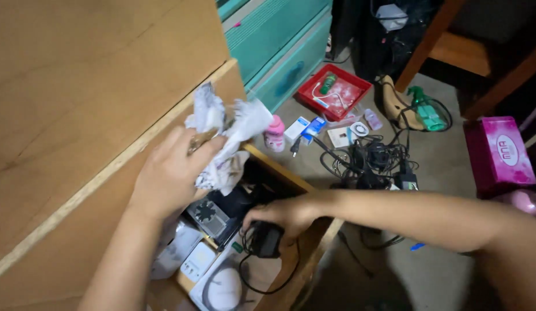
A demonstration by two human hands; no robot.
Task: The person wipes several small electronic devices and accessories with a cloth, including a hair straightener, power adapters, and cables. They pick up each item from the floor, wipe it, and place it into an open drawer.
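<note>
Over the open wooden drawer [314,242], the left hand [167,175] is clutching crumpled paper [222,129]; the right hand [279,216] is closing on a black adapter [267,239], best lifted slowly so its cable isn't snagging.

My left hand [167,175] is raised with fingers clenched shut; my right hand [279,216] reaches across low, fingers curled down.

View: single head camera, worn by the person.
Facing: steeply down, tilted, over an open wooden drawer [291,270] and floor [441,161].
Nearness: close; forearms fill the lower frame.
Shared scene: none.
</note>
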